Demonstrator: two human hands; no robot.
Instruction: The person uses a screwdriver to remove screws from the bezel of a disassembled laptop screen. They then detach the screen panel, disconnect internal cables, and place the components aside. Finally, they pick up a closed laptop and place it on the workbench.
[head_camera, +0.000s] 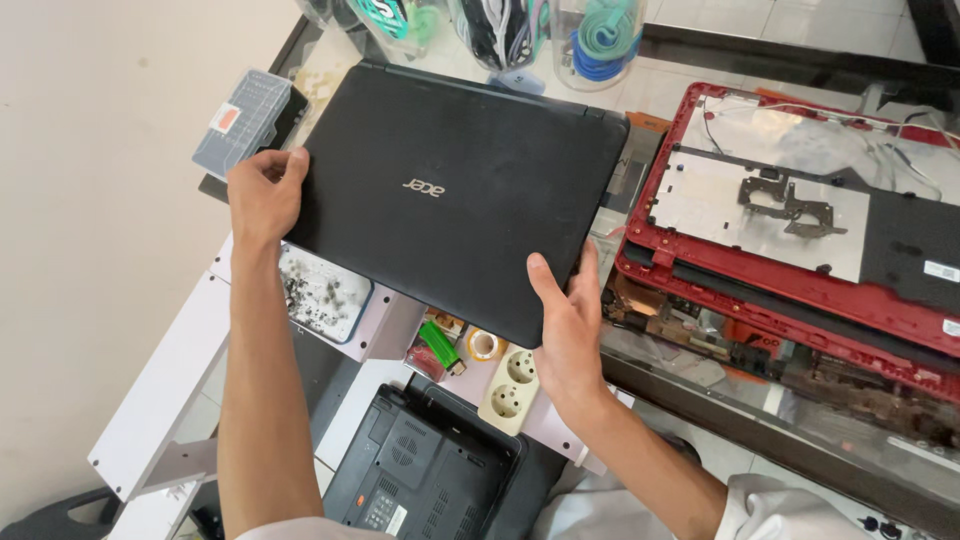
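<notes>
Head view, one entry: closed black laptop (455, 190), held slightly tilted above the glass table (760, 400), my left hand (262, 195) clamped on its left edge, my right hand (570, 320) curled round the near right corner. Red laptop shell (800, 200) lies alongside; power strip (508, 385) and what looks like a screw tray (322, 292) sit below. I judge it best to keep both grips even and the lid level.

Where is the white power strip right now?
In the head view the power strip lies low at centre, just below the black laptop's near edge, beside the right hand, with a tape roll on its left.
</notes>
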